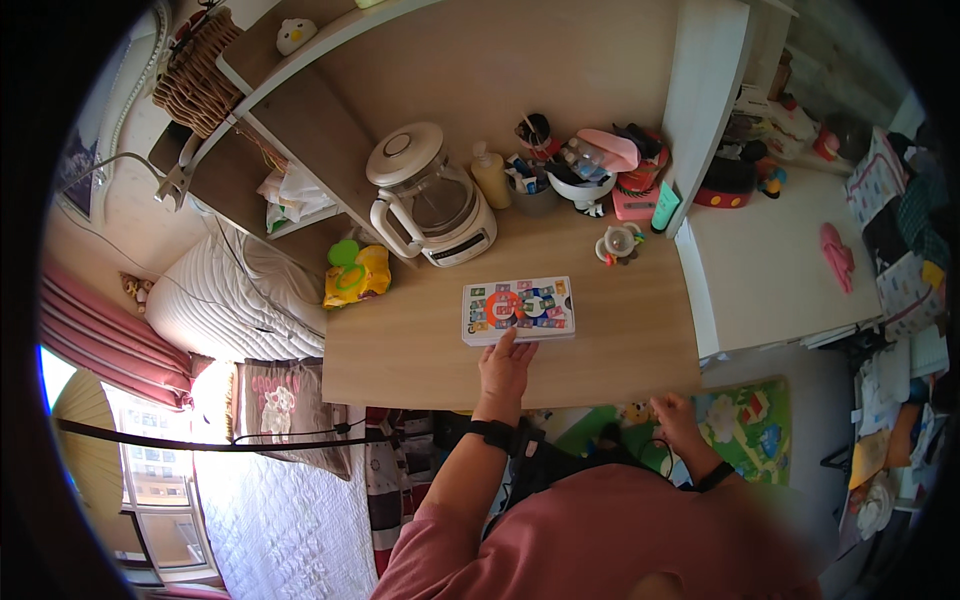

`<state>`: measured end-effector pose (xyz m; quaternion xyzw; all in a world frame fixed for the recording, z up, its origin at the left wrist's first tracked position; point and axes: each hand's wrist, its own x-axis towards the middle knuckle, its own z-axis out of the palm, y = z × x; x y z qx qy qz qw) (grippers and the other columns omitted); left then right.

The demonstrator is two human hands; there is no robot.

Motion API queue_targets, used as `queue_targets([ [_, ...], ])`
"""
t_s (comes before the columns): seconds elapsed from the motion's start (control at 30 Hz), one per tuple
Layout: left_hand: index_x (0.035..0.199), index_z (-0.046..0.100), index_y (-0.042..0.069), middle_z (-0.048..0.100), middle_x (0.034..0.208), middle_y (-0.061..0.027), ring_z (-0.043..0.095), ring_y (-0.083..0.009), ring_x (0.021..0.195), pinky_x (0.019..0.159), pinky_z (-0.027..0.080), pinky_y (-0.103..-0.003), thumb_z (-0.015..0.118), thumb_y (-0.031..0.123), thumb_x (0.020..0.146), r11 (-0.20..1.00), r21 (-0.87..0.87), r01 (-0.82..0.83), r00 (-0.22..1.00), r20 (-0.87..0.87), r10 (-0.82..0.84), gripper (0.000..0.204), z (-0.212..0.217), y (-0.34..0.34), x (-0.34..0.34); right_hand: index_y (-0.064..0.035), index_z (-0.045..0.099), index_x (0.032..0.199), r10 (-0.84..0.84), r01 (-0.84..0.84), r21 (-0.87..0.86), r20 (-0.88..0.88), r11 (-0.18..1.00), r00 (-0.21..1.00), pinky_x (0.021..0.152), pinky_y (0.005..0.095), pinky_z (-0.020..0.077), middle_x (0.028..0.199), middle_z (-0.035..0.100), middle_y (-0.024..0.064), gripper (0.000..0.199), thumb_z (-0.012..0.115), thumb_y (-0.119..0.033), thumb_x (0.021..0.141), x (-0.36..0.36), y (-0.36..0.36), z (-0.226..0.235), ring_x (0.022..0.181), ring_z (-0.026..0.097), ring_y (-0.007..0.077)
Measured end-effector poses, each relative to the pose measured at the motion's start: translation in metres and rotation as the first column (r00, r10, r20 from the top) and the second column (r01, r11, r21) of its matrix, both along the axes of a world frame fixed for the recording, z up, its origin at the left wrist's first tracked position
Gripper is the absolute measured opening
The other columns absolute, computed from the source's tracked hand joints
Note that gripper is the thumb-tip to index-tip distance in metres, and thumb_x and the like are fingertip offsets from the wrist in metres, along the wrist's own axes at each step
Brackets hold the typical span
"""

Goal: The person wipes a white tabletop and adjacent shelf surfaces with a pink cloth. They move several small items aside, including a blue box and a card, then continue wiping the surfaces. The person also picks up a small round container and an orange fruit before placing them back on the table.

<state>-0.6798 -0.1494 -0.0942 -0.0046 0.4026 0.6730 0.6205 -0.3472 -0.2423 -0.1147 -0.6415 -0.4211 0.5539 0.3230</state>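
A flat white box (519, 310) with colourful squares and rings printed on its lid lies on the wooden desk (420, 340). My left hand (505, 366) reaches over the desk's front edge, its fingertips touching the near edge of the box. My right hand (673, 418) hangs below the desk's front edge with loosely curled fingers and nothing visible in it. Both wrists wear dark bands.
A white electric kettle (430, 198), a yellow bottle (491, 175), cups and small toys crowd the desk's back. A yellow-green packet (356, 274) sits at its left edge. A white side table (780, 260) with a pink object stands right. A bed (270, 480) lies left.
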Motion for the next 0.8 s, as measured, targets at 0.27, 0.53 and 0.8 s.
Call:
queue_targets([
  [0.27,0.127,0.048,0.001,0.060,0.116,-0.0188,0.064,-0.0358,0.105,0.089,0.056,-0.048,0.070,0.012,0.089,1.000,-0.018,-0.014,0.998,-0.069,0.013,0.046,-0.017,0.103,0.052,-0.0040,0.052,0.072,-0.131,0.135,-0.044,0.075,0.990,0.989,0.044,0.0311,0.0398,0.061,0.054,0.0065,0.032,0.062,-0.022,0.096,0.070,-0.016,0.001,0.046,0.050,0.0119],
  [0.53,0.128,0.047,-0.003,0.058,0.118,-0.0202,0.062,-0.0381,0.106,0.089,0.055,-0.051,0.070,0.012,0.090,0.992,-0.109,-0.057,0.998,-0.045,0.052,0.048,-0.063,0.228,0.052,-0.0035,0.053,0.073,-0.234,0.254,-0.133,0.152,0.958,0.960,0.043,0.0292,0.0409,0.064,0.052,0.0051,0.032,0.064,-0.025,0.095,0.091,0.020,0.005,0.050,0.049,0.0111],
  [0.8,0.133,0.045,-0.003,0.056,0.124,-0.0201,0.061,-0.0372,0.110,0.091,0.054,-0.051,0.066,0.014,0.094,0.994,-0.100,-0.033,0.998,-0.059,0.028,0.047,-0.080,0.278,0.050,-0.0008,0.064,0.082,-0.262,0.275,-0.105,0.120,0.956,0.957,0.043,0.0263,0.0403,0.069,0.061,0.0034,0.023,0.064,-0.020,0.095,0.070,0.071,0.004,0.050,0.050,0.0077],
])
